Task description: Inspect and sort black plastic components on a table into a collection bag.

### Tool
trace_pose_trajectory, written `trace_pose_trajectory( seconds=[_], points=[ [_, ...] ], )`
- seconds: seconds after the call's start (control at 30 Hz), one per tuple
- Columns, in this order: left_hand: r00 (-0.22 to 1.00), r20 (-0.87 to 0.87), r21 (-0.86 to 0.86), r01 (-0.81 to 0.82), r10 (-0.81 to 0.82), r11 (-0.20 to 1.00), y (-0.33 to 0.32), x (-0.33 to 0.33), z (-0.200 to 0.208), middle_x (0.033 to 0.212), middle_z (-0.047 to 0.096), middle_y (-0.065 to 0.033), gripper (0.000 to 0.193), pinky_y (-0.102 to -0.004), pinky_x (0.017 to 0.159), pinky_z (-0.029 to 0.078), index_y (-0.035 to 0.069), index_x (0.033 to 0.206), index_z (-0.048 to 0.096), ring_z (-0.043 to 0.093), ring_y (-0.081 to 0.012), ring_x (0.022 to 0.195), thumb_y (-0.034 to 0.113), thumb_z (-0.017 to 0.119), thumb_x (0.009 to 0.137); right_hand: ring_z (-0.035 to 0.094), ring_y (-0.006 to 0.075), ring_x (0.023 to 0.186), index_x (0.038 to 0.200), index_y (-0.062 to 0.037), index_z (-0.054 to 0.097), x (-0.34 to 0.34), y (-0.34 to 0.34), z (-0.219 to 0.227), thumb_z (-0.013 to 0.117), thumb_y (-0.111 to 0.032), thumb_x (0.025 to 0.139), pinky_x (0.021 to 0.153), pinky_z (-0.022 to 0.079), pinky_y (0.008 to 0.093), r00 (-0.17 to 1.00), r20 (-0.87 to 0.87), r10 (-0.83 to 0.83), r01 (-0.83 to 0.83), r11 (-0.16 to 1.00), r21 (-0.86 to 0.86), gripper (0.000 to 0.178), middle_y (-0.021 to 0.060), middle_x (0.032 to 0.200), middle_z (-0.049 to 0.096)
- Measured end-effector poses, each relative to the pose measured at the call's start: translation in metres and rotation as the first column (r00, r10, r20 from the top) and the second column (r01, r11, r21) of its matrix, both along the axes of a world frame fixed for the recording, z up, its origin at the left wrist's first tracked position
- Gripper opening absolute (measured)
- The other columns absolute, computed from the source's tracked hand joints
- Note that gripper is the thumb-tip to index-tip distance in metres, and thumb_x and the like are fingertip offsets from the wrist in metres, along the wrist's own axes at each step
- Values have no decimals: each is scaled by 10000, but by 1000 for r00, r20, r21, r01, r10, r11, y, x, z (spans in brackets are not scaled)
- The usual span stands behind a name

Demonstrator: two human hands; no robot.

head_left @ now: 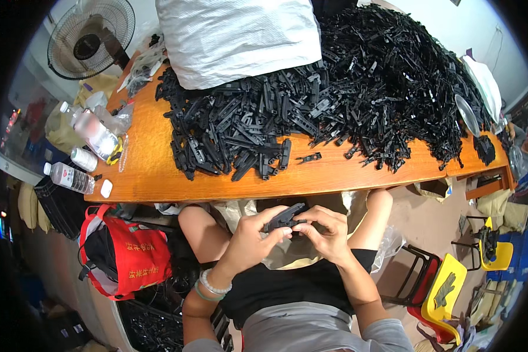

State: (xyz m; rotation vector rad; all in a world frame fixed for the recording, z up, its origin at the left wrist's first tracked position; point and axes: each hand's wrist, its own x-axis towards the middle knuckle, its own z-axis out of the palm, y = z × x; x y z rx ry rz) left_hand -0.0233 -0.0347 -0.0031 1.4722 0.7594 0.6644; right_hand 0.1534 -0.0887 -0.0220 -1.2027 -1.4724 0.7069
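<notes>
Clock directions are taken from the black piece in the hands, with 12 pointing away from the person. The room has a fan (88, 47) between 10 and 11, a yellow chair (449, 281) near 4 and a red bag (132, 258) between 8 and 9. The wooden surface (141, 176) stretches across at 12, bearing a broad heap of black parts (387, 76) at 1, a white sack (240, 41) near 12 and a looser pile of longer parts (234, 117) at 11. Bottles (69, 178) stand at its left end, toward 10.

Off its near edge, over the lap, the left hand (253, 232) grips the black piece (283, 217); its long axis runs roughly from 8 to 2. The right hand (327, 229) is equally near, its fingers pinching the 3 o'clock end. A small lone part (310, 157) lies on the surface, just short of 1.
</notes>
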Motion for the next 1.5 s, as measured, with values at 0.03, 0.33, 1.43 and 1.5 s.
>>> trace_pose_trajectory(
  seconds=[0.03,0.33,1.43,1.5],
  points=[
    [1000,-1,-2,5,-5,1000,-2,1,0,900,662,-115,315,-290,608,506,-47,1163,559,644,-165,701,19,611,860,628,162,662,873,30,663,0,-3,-3,725,-4,751,581,503,252,1000,-28,-9,9,1000,-29,142,116,792,654],
    [966,-256,690,174,13,702,-2,3,-8,921,636,-198,330,-382,614,529,-72,1073,532,649,-339,741,53,665,797,590,298,895,1078,14,598,18,0,2,721,-86,711,772,435,366,967,252,47,-82,988,131,401,146,980,623],
    [782,-205,977,197,589,79,120,-8,-13,968,535,-141,259,-327,616,517,-20,1015,554,589,-280,801,-5,606,762,555,137,715,1027,0,604,33,67,-35,687,-47,805,617,442,281,934,130,-333,342,938,-54,241,51,781,568],
    [791,-20,980,-106,611,168,105,-9,-15,1005,549,-155,292,-319,601,522,-11,1033,554,616,-276,770,-48,611,749,524,73,628,1077,-3,591,29,65,-37,679,-25,826,544,415,217,946,17,-322,322,946,33,266,-15,738,555]
  ],
)
